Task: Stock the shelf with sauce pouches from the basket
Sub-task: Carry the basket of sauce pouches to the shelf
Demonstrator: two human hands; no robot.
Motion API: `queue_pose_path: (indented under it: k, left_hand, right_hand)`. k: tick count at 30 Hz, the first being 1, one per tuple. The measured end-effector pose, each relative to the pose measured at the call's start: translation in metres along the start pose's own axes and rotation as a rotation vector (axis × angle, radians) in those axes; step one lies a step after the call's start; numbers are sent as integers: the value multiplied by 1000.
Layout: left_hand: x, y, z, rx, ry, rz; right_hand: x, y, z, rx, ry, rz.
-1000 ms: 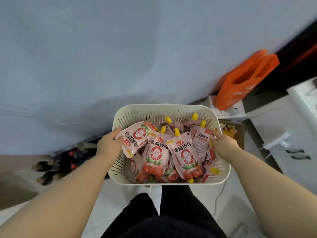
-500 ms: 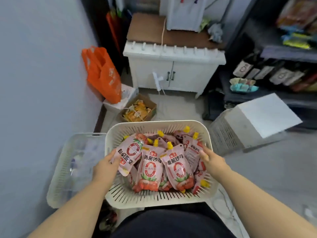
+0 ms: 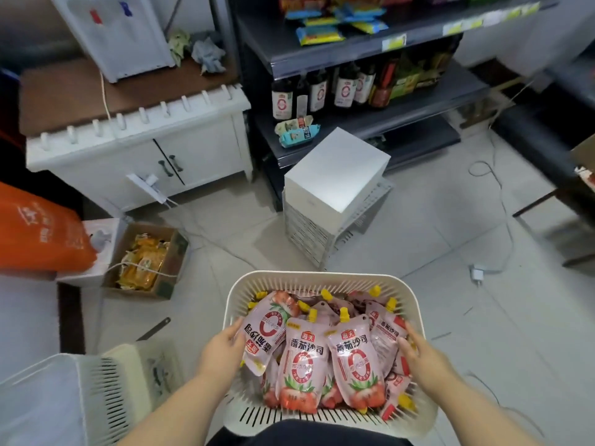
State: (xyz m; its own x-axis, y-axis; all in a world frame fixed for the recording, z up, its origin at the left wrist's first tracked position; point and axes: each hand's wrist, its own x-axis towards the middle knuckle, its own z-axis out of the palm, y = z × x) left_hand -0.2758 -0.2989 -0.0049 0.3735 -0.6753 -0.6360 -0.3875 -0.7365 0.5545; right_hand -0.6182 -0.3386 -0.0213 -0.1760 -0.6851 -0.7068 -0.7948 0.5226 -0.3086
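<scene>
A person is holding a pale slotted basket (image 3: 322,277) in the lower centre of the frame, close against the body. The left hand (image 3: 222,349) is gripping the basket's left rim, with the thumb lying inside against an upside-down pouch. The right hand (image 3: 423,357) is gripping the right rim, with its thumb resting on the pouches there. The fingers under both rims are hidden.

The sauce pouches (image 3: 302,365) are filling the basket in a loose heap. They are pink with red tomato prints and yellow caps, and two are lying label up in the middle.

The shelf (image 3: 363,53) is standing in the upper right of the frame, well apart from the basket. Dark bottles (image 3: 325,91) are lining its middle level and bright packets are lying on the level above. A white box (image 3: 338,178) is sitting on the floor just in front of it.

At the upper left a white cabinet (image 3: 145,149) is carrying a water dispenser (image 3: 122,30). An orange bag (image 3: 35,233) and a cardboard box (image 3: 174,252) of yellow packets are sitting at the left. A second slotted basket (image 3: 64,397) is showing in the lower left corner.
</scene>
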Motion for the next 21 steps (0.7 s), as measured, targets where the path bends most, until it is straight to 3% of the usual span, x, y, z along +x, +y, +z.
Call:
queue_pose_path:
  k: [8, 13, 18, 21]
  left_hand:
    - [26, 86, 68, 97, -143, 49]
    - [46, 155, 66, 164, -238, 201]
    - [45, 272, 9, 154, -138, 482]
    - [50, 326, -28, -40, -23, 572]
  right_hand:
    - [19, 54, -60, 164, 99, 155]
    - [17, 49, -94, 284, 233, 220]
    - [8, -14, -153, 348, 447, 150]
    - [11, -63, -215, 366, 603, 20]
